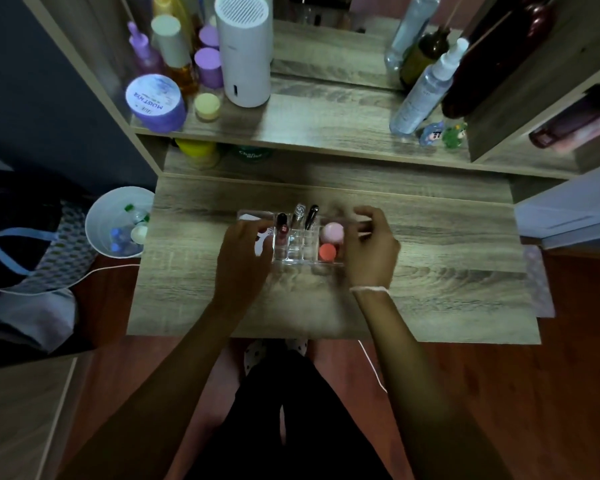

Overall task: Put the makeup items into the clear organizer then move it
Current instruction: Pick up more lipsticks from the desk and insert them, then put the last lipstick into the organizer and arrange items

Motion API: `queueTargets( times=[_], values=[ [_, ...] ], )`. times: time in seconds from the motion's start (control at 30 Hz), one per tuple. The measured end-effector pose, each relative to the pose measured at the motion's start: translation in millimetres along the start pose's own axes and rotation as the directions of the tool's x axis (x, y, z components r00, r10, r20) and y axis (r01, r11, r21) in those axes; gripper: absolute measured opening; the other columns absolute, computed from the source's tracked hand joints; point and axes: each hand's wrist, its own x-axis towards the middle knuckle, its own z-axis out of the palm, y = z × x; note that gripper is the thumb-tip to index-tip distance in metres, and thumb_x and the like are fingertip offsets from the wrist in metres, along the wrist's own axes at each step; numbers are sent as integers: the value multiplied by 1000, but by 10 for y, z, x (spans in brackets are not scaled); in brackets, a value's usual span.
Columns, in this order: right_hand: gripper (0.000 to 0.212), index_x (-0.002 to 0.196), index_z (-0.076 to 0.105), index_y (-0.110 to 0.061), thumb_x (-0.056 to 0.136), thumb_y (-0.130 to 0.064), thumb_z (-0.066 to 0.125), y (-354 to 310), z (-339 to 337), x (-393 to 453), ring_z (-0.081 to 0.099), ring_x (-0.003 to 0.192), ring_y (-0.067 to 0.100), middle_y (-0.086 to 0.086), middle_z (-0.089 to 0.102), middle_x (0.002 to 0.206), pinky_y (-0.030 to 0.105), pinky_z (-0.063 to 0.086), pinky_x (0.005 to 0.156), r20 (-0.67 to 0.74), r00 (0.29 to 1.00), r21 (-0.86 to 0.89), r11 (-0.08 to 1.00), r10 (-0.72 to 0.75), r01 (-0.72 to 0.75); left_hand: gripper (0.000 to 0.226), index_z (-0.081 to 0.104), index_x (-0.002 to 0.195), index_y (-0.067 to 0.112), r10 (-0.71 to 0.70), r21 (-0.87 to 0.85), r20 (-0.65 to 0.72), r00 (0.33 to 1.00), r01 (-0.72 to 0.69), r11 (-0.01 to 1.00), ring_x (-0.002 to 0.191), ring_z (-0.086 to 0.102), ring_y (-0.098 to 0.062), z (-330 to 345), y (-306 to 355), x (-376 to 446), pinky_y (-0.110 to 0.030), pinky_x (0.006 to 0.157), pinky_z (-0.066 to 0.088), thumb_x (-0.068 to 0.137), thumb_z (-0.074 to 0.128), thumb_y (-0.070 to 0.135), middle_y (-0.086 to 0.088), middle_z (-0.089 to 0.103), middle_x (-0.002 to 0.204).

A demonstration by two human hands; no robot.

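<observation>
Both hands bracket the clear organizer [302,242] at its short ends: the left hand [245,252] curls against the left wall, the right hand [373,247] against the right, fingers bent narrow over the rims. Motion blur hides whether either has truly clamped. The organizer sits mid-way across the wooden desk [430,271]. Inside it stand a dark red lipstick [282,225], a silver tube [298,213] and a black tube [311,214]; right of them lie a pink sponge [332,232] and a coral one [327,252]. Rigid, slick acrylic probably weighs little but could slip or crack; gripping low on both end walls and keeping it level should stop the upright tubes toppling.
</observation>
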Motion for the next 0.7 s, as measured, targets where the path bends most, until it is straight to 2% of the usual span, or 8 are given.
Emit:
queueTargets(
  times=[0.07,0.13,0.2,0.27,0.37,0.5,0.6,0.7],
  values=[
    [19,98,61,-27,86,-13,55,186,-169,-79,59,59,5,-14,61,68,16,44,58,-128,992,-22,1000,16,-19,19,61,105,4,117,45,-13,993,-117,992,95,49,-16,4,55,-150,-23,84,43,91,54,15,-18,62,101],
    [20,103,61,-18,85,-10,55,449,-265,-155,64,69,21,0,66,77,29,51,65,-128,988,-73,993,83,-93,21,63,107,3,202,75,89,975,-209,975,99,54,-25,76,84,-319,-35,85,47,88,56,10,-18,64,104],
    [25,108,62,-10,84,-8,58,726,-297,-240,63,86,31,13,68,93,39,51,77,-26,991,-164,977,133,-136,29,65,112,1,239,72,240,941,-263,962,107,59,-33,195,94,-489,-44,93,49,83,62,4,-19,65,113],
    [33,115,62,-9,82,-10,65,943,-281,-336,58,98,37,18,65,104,40,46,87,90,986,-267,957,141,-113,34,65,115,0,291,68,355,888,-336,940,116,58,-34,302,89,-645,-49,100,46,81,66,3,-18,63,122],
    [45,123,59,-13,80,-21,71,1095,-220,-462,54,103,36,17,61,112,40,46,90,209,968,-352,934,141,-60,33,65,115,0,361,109,424,830,-443,890,119,57,-33,396,0,-808,-50,102,44,83,63,8,-17,63,124],
    [42,119,60,-11,79,-19,69,1153,-144,-518,54,99,38,18,61,110,42,48,85,241,965,-436,900,101,14,44,61,122,1,272,198,534,801,-431,880,122,54,-36,403,-149,-902,-53,102,42,90,44,25,-19,58,131],
    [31,107,63,-8,77,-13,66,1144,-110,-503,56,94,39,19,63,102,40,47,82,234,965,-425,905,115,-4,46,60,123,3,205,249,587,783,-416,874,125,52,-35,378,-277,-919,-53,105,38,92,41,31,-18,57,132],
    [18,90,64,-10,74,-15,69,1075,-108,-543,60,82,34,15,66,86,33,46,73,238,959,-356,933,153,-61,48,58,126,6,170,278,601,781,-404,872,127,49,-35,349,-379,-911,-54,106,36,92,39,35,-16,55,135]
  ],
)
